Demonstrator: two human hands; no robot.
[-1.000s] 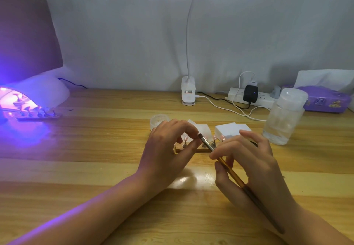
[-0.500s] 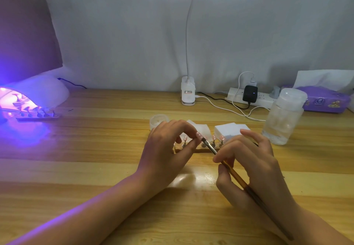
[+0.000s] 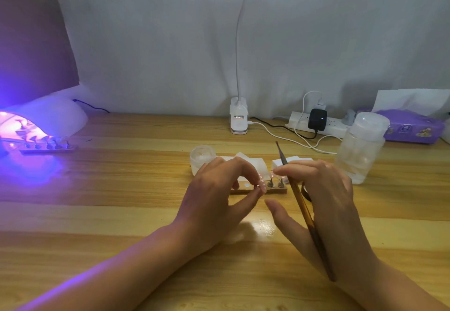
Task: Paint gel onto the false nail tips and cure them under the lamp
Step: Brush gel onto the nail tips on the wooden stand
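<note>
Two bare hands meet over a small wooden strip (image 3: 246, 190) mid-desk (image 3: 121, 213); the fingers of the left hand (image 3: 214, 196) pinch one pink false nail tip (image 3: 262, 185) at it. The fingers of the right hand (image 3: 325, 196) are clamped round a slim amber-handled brush (image 3: 300, 204), bristles up; another strip (image 3: 48, 149) sits under the glowing purple lamp (image 3: 56, 118), far left.

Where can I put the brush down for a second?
Bare wood lies between the curing lamp and the left hand, and behind the jar toward the desk-lamp base. Crowded around the nail holder, bottle and cables.
</note>
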